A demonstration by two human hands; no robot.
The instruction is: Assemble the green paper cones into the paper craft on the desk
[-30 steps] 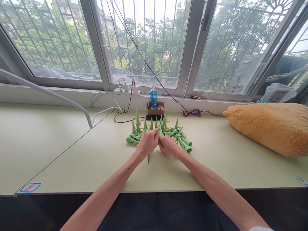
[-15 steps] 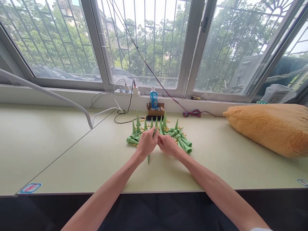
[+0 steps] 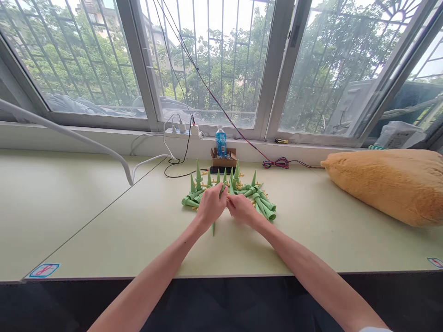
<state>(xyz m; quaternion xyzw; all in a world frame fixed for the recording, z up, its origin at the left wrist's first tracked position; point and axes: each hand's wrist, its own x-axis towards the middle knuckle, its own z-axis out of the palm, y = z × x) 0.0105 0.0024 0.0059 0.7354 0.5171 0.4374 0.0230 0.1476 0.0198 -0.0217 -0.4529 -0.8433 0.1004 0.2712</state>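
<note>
My left hand (image 3: 212, 203) is closed around a green plastic plant watering spike (image 3: 213, 229); its pointed end sticks out below the hand and a bit of green shows above the fingers. Touching it from the side, my right hand (image 3: 241, 208) has its fingers pinched together at the left fingertips. What lies in that pinch is mostly hidden. Behind both hands, several green watering spikes (image 3: 236, 173) with yellow valves stand point up in a row. More spikes (image 3: 268, 210) lie in a pile at the right, and others (image 3: 190, 200) lie at the left.
A phone (image 3: 221, 170) lies behind the spikes, before a small cardboard box (image 3: 224, 162) with a blue bottle (image 3: 221, 142). Cables (image 3: 277, 162) run along the back of the pale table (image 3: 138, 235). At the right rests a tan plush cushion (image 3: 384, 184).
The right hand's fingers have shifted very slightly against the left hand. Otherwise the hands and the spikes are where they were.
</note>
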